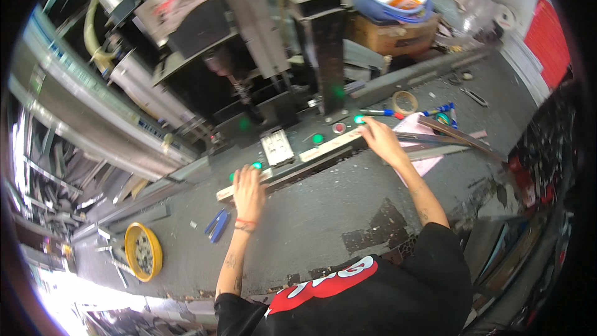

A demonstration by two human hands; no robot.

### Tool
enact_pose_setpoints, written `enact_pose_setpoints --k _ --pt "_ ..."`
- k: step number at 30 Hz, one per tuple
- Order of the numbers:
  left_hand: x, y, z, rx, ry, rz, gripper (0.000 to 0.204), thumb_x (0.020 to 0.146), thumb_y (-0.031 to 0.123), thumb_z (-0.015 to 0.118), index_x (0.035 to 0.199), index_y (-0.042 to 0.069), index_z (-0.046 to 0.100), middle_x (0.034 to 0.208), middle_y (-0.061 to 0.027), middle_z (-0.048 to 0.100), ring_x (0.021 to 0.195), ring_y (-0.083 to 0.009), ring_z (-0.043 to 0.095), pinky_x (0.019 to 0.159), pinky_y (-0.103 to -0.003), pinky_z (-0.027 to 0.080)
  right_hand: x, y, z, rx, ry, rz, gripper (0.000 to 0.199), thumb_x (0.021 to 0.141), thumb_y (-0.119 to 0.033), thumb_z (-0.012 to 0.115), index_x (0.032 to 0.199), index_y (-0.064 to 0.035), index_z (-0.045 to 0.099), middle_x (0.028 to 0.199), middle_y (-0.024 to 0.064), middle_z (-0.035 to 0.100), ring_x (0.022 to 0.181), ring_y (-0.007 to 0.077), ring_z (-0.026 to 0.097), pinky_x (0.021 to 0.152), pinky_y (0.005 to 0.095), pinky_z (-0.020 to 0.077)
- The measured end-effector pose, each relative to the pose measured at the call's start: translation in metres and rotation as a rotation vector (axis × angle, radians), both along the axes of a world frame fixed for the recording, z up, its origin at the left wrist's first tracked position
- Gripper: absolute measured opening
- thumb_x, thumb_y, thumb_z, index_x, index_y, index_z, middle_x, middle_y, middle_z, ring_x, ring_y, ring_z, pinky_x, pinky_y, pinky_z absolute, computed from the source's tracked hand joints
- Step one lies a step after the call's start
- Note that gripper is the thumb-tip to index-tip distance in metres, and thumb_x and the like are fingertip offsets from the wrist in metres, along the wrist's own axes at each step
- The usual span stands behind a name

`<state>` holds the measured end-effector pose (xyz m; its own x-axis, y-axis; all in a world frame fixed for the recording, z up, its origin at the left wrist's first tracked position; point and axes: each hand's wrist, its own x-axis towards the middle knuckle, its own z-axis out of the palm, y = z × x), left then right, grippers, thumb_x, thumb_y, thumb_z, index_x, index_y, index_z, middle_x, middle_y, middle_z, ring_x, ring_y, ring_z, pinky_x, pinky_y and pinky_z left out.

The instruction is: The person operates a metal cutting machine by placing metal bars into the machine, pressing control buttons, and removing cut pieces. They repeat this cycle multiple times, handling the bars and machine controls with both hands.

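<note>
My left hand [249, 191] lies over the left end of a machine's control bar [329, 147], fingers stretched toward a glowing green button [257, 165]. At the bar's right end my right hand [380, 139] reaches with its fingertips at another green button [359, 119]; whether either button is pressed down, I cannot tell. Neither hand holds anything visible. Between them are a further green button [318, 139], a red button [339, 128] and a white metal block [277, 147]. The machine's dark vertical tool [241, 92] stands behind the block.
A blue stapler [217, 225] and a yellow bowl of small pieces [143, 252] lie left on the grey bench. Metal strips [463, 139], pink paper [429, 165], a tape roll [405, 102] and pens [379, 112] are at right. Beyond stands a blue basin [385, 0] on a cardboard box [395, 36].
</note>
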<state>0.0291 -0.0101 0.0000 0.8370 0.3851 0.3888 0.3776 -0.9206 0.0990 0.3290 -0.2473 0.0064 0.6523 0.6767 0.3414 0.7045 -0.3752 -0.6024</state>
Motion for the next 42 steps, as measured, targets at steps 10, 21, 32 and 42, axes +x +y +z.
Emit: enact_pose_setpoints --k 10,21,32,42 --pt "-0.009 -0.109 -0.033 -0.338 -0.331 0.147 0.043 0.083 0.007 0.066 0.122 0.001 0.048 0.132 -0.0224 0.039 0.127 -0.0391 0.035 0.105 -0.049 0.029 0.042 0.033 0.016 -0.045 -0.241 -0.011 0.028 0.088 -0.034 0.056 0.089 -0.0073 0.065 0.072 0.016 0.065 0.069 0.0344 0.065 0.059 0.0459 0.0513" --pt "0.026 -0.19 -0.09 -0.482 -0.303 0.035 0.033 0.089 0.02 0.057 0.113 -0.003 0.051 0.127 -0.0196 0.042 0.119 -0.0365 0.041 0.1 -0.051 0.032 0.127 0.095 -0.051 -0.166 -0.674 0.039 0.024 0.07 -0.016 0.066 0.093 -0.0102 0.066 0.116 0.0076 0.055 0.106 0.0245 0.053 0.082 0.0375 0.0439" --pt "0.035 -0.195 -0.079 -0.537 -0.214 -0.077 0.032 0.085 0.012 0.059 0.114 -0.001 0.052 0.127 -0.0224 0.042 0.121 -0.0388 0.039 0.102 -0.05 0.03 0.214 -0.145 0.062 -0.15 -0.684 -0.216 0.018 0.08 -0.011 0.056 0.095 -0.0036 0.064 0.1 0.0144 0.062 0.096 0.0322 0.059 0.08 0.0423 0.0503" --pt "-0.034 -0.195 -0.066 -0.628 -0.358 0.079 0.037 0.081 0.009 0.064 0.115 0.004 0.053 0.124 -0.0211 0.047 0.116 -0.0393 0.045 0.099 -0.047 0.037 0.047 -0.219 0.045 0.197 -0.27 -0.355 0.032 0.097 -0.017 0.05 0.121 0.0022 0.057 0.123 0.0201 0.056 0.117 0.0334 0.052 0.1 0.0403 0.04"
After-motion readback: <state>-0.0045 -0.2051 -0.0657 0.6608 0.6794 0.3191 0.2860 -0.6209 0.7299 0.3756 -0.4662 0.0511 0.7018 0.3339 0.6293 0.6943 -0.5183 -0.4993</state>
